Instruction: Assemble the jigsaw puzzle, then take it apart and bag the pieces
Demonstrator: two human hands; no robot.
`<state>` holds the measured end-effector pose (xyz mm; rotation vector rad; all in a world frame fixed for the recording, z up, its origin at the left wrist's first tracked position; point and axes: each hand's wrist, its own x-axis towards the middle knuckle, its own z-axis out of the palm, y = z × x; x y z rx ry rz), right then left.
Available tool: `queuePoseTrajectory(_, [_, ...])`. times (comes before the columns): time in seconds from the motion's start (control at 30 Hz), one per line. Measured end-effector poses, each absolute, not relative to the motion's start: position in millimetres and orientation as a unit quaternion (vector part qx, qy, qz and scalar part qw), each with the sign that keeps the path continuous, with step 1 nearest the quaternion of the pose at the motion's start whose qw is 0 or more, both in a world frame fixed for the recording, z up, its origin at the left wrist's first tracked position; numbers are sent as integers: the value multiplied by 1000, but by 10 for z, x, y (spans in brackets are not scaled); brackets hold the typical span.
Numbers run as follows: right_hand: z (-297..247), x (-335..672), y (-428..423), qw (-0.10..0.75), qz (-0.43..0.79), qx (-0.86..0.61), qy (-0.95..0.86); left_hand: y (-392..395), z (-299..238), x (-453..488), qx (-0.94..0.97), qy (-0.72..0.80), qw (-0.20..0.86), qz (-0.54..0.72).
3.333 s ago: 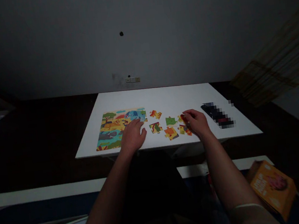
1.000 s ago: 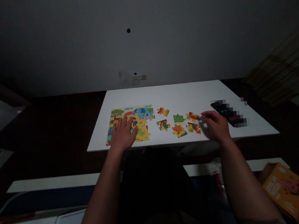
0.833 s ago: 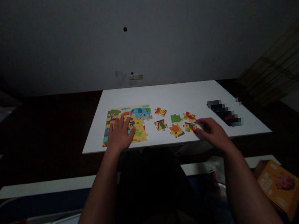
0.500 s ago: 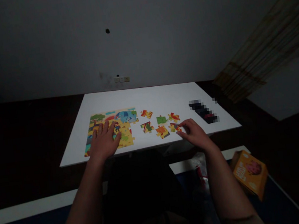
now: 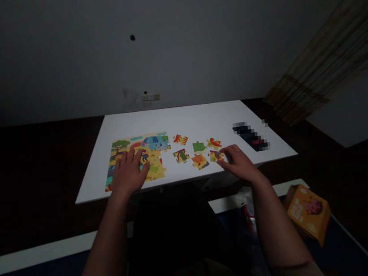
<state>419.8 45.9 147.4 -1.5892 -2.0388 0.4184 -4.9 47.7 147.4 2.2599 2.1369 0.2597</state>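
My left hand (image 5: 128, 172) lies flat with its fingers spread on the joined part of a jigsaw puzzle (image 5: 156, 171). Elephants and a tree show on that part; the hand covers some of its middle. Near the table's front edge, my right hand (image 5: 239, 162) has its thumb and forefinger at the right side of a loose puzzle piece (image 5: 216, 156), pinching its edge. Close by lie an orange-and-yellow piece (image 5: 200, 161), a green piece (image 5: 199, 147), a red-and-yellow piece (image 5: 214, 143), a piece with a green figure (image 5: 181, 156) and a striped orange piece (image 5: 180, 139).
The white table (image 5: 174, 119) stands before a grey wall. A dark, partly pixelated object (image 5: 251, 137) lies at its right. Below right, an orange box (image 5: 309, 214) and a clear plastic bag (image 5: 248, 211) rest on a blue surface. A curtain (image 5: 324, 47) hangs at right.
The view has shifted very slightly. Both hands stay nearly where they were, the left on the joined puzzle and the right at the same loose piece.
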Motion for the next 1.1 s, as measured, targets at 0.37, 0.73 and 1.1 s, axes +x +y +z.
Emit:
queuePoseTrajectory(0.37, [1476,4217,526,253,159,-584,-754,474,1494,-40,721,687,25,87])
queuePoseTrajectory(0.73, [1541,4254,1078,214,124,-620,-745,464,1504,-31,718,690,19,88])
queuePoseTrajectory(1.1, [1510,4127,1308,196,158,-625,-739,463,1490,-45,718,688,28,103])
